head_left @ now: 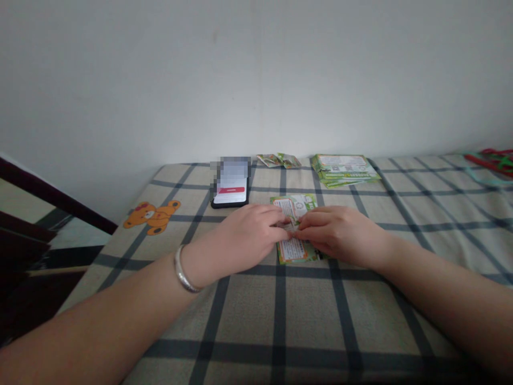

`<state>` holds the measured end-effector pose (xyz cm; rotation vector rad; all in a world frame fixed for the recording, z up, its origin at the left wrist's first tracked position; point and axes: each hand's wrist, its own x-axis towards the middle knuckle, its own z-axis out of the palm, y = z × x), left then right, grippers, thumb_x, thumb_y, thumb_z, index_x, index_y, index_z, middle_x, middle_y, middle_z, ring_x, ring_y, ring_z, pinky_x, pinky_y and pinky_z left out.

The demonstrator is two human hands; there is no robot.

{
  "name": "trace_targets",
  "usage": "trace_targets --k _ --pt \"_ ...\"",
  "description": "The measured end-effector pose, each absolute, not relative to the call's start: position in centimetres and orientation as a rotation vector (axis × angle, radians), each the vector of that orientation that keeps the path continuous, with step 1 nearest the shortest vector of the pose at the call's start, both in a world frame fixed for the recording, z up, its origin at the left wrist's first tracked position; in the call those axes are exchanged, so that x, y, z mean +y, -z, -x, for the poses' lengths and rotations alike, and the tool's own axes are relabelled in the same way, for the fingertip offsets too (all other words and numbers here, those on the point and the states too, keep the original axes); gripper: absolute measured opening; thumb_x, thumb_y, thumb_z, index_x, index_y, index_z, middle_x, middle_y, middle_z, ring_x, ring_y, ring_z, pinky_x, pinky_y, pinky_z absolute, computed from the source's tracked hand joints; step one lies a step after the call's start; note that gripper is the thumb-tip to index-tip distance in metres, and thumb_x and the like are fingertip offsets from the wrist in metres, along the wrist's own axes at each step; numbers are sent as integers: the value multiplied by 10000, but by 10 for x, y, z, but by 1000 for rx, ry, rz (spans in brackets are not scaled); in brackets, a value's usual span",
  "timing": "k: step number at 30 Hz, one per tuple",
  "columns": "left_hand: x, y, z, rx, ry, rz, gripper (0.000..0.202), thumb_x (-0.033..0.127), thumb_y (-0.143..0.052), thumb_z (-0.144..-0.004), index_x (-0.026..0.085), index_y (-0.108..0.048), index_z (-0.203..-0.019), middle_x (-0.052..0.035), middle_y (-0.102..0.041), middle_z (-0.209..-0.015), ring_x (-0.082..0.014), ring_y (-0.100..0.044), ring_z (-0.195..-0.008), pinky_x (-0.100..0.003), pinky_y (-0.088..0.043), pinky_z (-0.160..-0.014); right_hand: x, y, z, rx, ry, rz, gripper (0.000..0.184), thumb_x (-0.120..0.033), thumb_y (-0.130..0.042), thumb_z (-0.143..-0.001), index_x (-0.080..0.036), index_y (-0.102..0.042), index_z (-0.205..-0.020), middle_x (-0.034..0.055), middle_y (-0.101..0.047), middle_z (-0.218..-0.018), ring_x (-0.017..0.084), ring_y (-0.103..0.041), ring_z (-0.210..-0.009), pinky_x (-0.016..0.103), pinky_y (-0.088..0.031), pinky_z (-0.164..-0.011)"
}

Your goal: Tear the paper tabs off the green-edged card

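A green and white printed leaflet [292,250] lies on the checked cloth in front of me. My left hand [254,235], with a silver bangle at its wrist, pinches the leaflet's middle from the left. From the right, my right hand [340,232] pinches it at the same spot, the fingertips of both hands almost meeting. The paper looks gathered or creased between them. Fingers cover part of its middle and right side.
A phone [231,184] with a lit screen stands beyond my left hand. Behind the leaflet are folded paper pieces [278,160] and a stack of similar leaflets [344,170]. A bear figure [152,216] is at left; red and green items [497,163] are far right.
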<state>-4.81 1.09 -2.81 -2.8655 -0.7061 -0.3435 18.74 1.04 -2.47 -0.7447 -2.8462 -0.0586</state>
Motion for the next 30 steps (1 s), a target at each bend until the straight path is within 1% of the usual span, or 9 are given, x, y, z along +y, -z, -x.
trace_targets --k 4,7,11,15,19,22,25,27,30 --pt "8 29 47 -818 274 2838 212 185 -517 -908 218 -692 -1022 -95 -619 -1090 -251 -585 -1029 -431 -507 -876 10 28 -185 -2818 101 772 265 -159 -502 -894 -251 -697 -1048 32 -678 -909 172 -606 -805 302 -462 -704" --pt "9 29 47 -829 293 2877 232 158 -521 -892 231 -695 -1028 -83 -617 -1064 -241 -584 -1024 -421 -503 -884 10 31 -184 -2739 15 851 248 -163 -539 -857 -261 -711 -1006 24 -678 -907 169 -606 -806 300 -458 -720" --pt "9 28 48 -856 340 2942 263 109 -512 -863 214 -700 -1014 -65 -639 -1048 -217 -598 -1008 -393 -502 -895 11 33 -181 -2675 -124 900 160 -212 -569 -855 -210 -729 -864 40 -667 -850 161 -601 -774 288 -455 -703" --pt "8 26 46 -900 407 2950 233 131 -507 -863 185 -712 -960 -57 -671 -1002 -206 -619 -945 -377 -512 -865 11 35 -178 -2620 -105 935 215 -286 -557 -896 -190 -711 -781 52 -657 -823 167 -592 -778 297 -449 -713" --pt "7 27 44 -900 438 2924 217 136 -507 -858 176 -716 -900 -60 -677 -946 -206 -621 -920 -376 -513 -849 12 37 -175 -2596 -13 970 254 -365 -573 -897 -188 -664 -739 49 -654 -814 180 -586 -793 320 -442 -739" --pt "5 30 43 -949 482 2906 195 141 -510 -860 167 -701 -891 -69 -668 -970 -208 -617 -941 -378 -512 -859 14 40 -175 -2528 25 1049 243 -428 -636 -842 -186 -650 -824 63 -667 -881 217 -592 -864 353 -451 -778" --pt "5 34 42 -1063 501 2893 168 136 -517 -858 157 -674 -912 -72 -661 -993 -213 -610 -967 -389 -508 -874 18 43 -175 -2452 11 1116 342 -478 -683 -782 -173 -660 -933 94 -671 -985 251 -594 -934 395 -460 -835" --pt "5 36 41 -1124 513 2897 172 120 -512 -857 156 -657 -943 -68 -658 -988 -207 -606 -967 -388 -505 -881 20 45 -176 -2437 -12 1126 369 -494 -682 -775 -170 -671 -951 102 -670 -1025 259 -594 -957 412 -462 -861" --pt "6 38 39 -1144 579 2908 166 131 -508 -873 155 -631 -981 -64 -653 -986 -204 -600 -968 -391 -502 -888 21 47 -177 -2446 -45 1119 357 -481 -677 -783 -182 -679 -977 95 -672 -1048 260 -594 -974 425 -466 -881"
